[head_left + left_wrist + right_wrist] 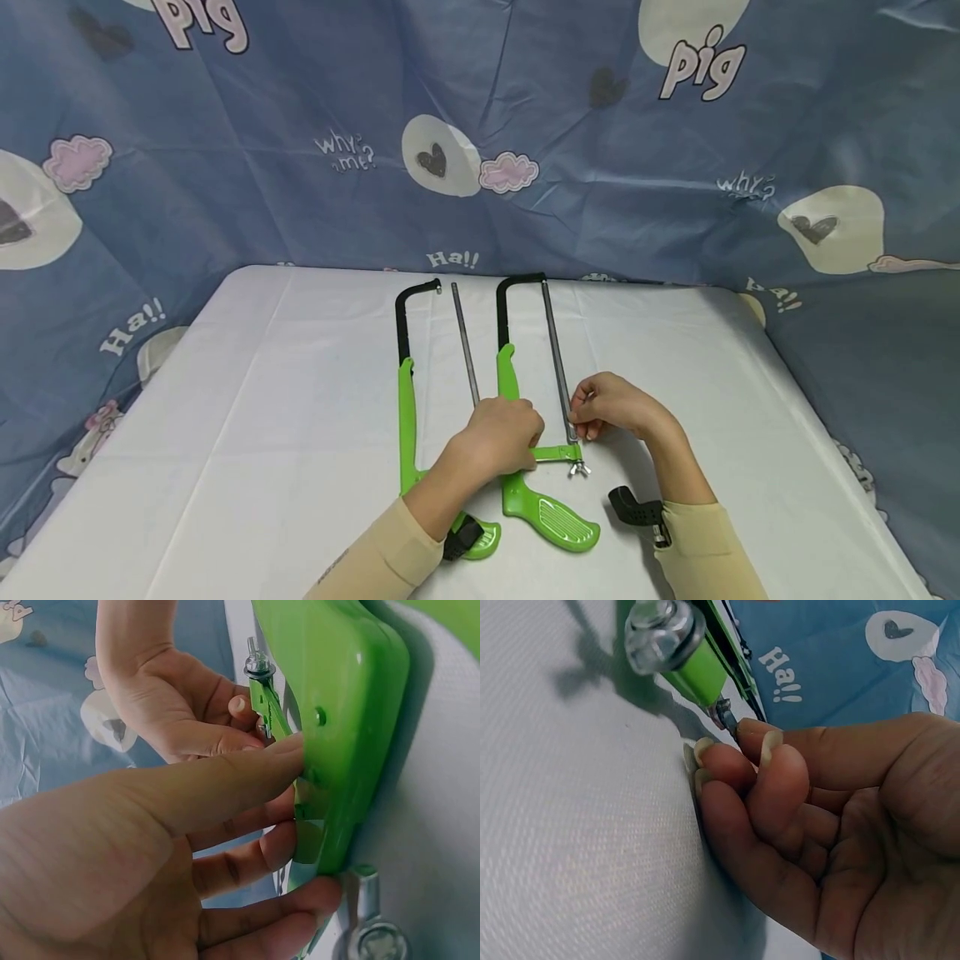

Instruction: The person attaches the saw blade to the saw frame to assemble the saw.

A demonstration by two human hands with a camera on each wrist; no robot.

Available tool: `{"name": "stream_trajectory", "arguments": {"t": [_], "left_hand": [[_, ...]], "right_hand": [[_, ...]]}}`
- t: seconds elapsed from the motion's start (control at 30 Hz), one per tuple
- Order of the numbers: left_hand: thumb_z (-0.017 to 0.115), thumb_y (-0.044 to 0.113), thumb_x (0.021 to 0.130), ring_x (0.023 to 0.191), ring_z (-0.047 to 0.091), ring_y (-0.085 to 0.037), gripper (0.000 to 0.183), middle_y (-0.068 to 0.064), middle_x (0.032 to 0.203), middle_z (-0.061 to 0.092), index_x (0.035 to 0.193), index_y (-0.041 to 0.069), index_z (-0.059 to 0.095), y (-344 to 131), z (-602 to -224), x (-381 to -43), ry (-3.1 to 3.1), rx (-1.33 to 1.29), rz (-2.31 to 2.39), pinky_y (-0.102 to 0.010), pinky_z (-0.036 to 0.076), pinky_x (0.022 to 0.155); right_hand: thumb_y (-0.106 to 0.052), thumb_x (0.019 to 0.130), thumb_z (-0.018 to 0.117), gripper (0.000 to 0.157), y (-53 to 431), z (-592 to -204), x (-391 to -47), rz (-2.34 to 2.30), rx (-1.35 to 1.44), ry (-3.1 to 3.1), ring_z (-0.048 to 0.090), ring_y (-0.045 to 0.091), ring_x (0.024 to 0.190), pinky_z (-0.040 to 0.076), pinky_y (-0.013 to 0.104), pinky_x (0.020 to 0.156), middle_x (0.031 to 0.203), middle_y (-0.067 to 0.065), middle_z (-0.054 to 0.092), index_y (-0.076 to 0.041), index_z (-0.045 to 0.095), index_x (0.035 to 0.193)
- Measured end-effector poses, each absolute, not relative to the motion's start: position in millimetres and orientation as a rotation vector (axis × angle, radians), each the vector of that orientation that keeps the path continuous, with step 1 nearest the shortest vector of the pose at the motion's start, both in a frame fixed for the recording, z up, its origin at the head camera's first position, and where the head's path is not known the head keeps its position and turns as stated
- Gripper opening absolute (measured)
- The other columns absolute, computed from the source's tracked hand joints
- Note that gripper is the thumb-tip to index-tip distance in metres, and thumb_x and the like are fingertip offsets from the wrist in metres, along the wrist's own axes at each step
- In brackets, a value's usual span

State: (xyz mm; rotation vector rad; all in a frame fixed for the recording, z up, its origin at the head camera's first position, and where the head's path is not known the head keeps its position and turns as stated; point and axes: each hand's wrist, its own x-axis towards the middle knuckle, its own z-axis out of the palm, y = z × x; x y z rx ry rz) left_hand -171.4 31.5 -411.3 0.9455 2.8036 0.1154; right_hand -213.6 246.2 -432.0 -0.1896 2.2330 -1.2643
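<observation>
Two hacksaws with green handles and black front frames lie on a white-covered table. My left hand (498,433) grips the green frame of the right hacksaw (558,521); the left wrist view shows thumb and fingers on the green frame (345,735). A grey blade (557,358) runs from that saw's black tip to its lower green arm, where a wing nut (579,469) sticks out. With its fingertips, my right hand (618,406) pinches the blade's lower end, close to the metal fitting (726,714) in the right wrist view.
Left of the held saw lies the other hacksaw (407,417), its handle partly behind my left forearm. A separate blade (465,346) lies between the two saws, its lower end hidden by my left hand. A blue printed cloth (300,208) hangs behind the table.
</observation>
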Motion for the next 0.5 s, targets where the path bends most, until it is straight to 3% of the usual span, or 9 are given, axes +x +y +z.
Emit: {"name": "stream_trajectory", "arguments": {"t": [0.13, 0.3, 0.5], "left_hand": [[0.086, 0.035, 0.075, 0.064, 0.052, -0.008, 0.026, 0.011, 0.075, 0.059, 0.07, 0.024, 0.063, 25, -414, -169, 2.792, 0.925, 0.15, -0.027, 0.044, 0.057], [0.086, 0.033, 0.075, 0.066, 0.052, -0.007, 0.026, 0.011, 0.077, 0.058, 0.07, 0.023, 0.062, 23, -414, -170, 2.774, 0.919, 0.179, -0.026, 0.043, 0.058], [0.085, 0.033, 0.077, 0.068, 0.053, -0.007, 0.025, 0.011, 0.08, 0.059, 0.072, 0.023, 0.062, 22, -408, -172, 2.753, 0.913, 0.175, -0.026, 0.044, 0.059]], "right_hand": [[-0.003, 0.088, 0.066, 0.01, 239, -432, -212, -1.239, -0.189, 2.239, 0.06, 0.015, 0.056, 0.054, 0.032, 0.058, 0.068, 0.011, 0.067, 0.005, 0.06, 0.085], [-0.01, 0.089, 0.068, 0.02, 241, -429, -209, -1.192, -0.178, 2.248, 0.062, 0.016, 0.058, 0.055, 0.034, 0.061, 0.068, 0.008, 0.067, 0.0, 0.06, 0.074], [-0.016, 0.089, 0.07, 0.026, 249, -420, -199, -1.102, -0.227, 2.25, 0.065, 0.018, 0.059, 0.057, 0.037, 0.063, 0.065, 0.005, 0.066, 0.003, 0.065, 0.073]]}}
